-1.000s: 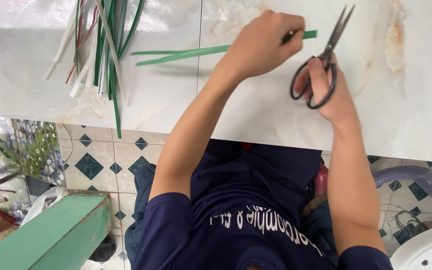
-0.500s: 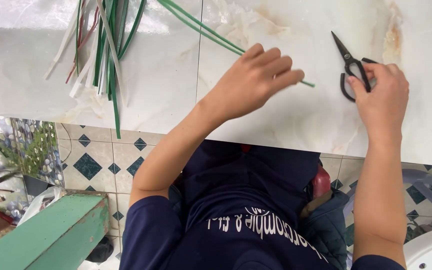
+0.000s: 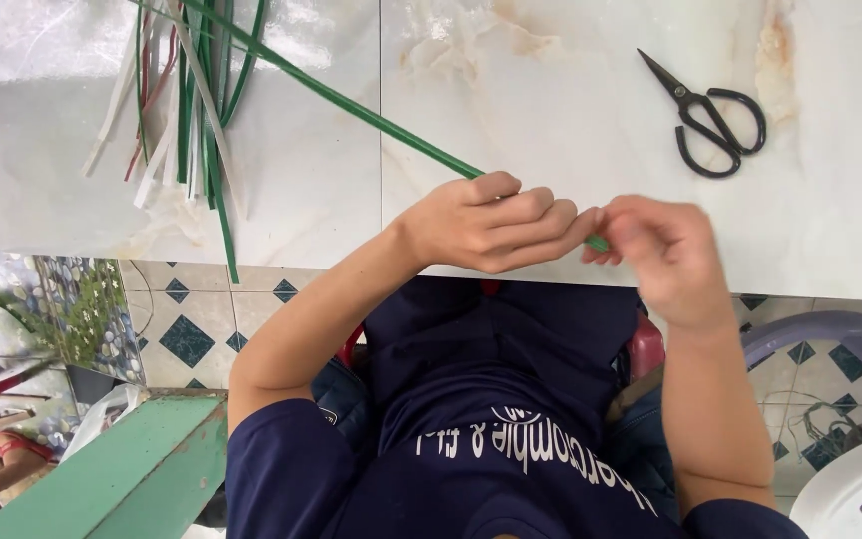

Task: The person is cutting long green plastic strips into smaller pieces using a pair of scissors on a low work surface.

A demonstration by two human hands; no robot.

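Note:
My left hand (image 3: pixel 491 225) is closed around a long thin green strip (image 3: pixel 351 100) near the table's front edge. The strip runs from this hand diagonally up to the far left, across the pile of strips. My right hand (image 3: pixel 670 250) is blurred and sits right beside the left. Its fingertips pinch the strip's near end, where a short green bit shows between the two hands. Black scissors (image 3: pixel 715 125) lie shut on the marble tabletop (image 3: pixel 551 90) at the far right, apart from both hands.
A loose pile of green, white and red strips (image 3: pixel 187 110) lies at the table's far left. Below the table edge are a tiled floor (image 3: pixel 187 334), a green bench (image 3: pixel 122 469), a purple stool (image 3: pixel 830 329) and a white basin rim (image 3: pixel 860 494).
My right hand let go of the scissors, which now lie on the table, and moved left to the strip's end. My left hand drew the strip toward the table's front edge.

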